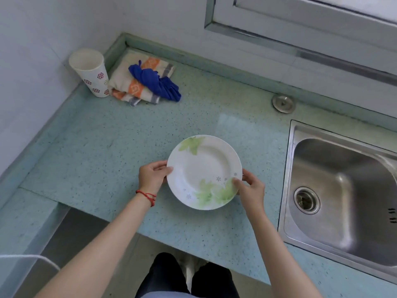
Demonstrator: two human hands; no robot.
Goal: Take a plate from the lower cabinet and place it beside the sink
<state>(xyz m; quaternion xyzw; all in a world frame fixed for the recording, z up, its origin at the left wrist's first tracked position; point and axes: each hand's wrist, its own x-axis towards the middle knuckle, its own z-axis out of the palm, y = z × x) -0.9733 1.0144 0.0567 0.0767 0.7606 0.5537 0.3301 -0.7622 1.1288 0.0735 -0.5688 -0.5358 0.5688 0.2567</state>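
Held the white leaf-patterned plate (204,172) by opposite rims, left hand (152,176) and right hand (251,189) both gripping it, thumbs on top. Kept it over the pale green desk (107,151), near the steel sink (343,186).

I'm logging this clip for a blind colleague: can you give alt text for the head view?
Both hands, left hand and right hand, hold a white plate with green leaf print by its edges over a pale green counter, left of a steel sink. A paper cup and folded cloths sit in the far corner.
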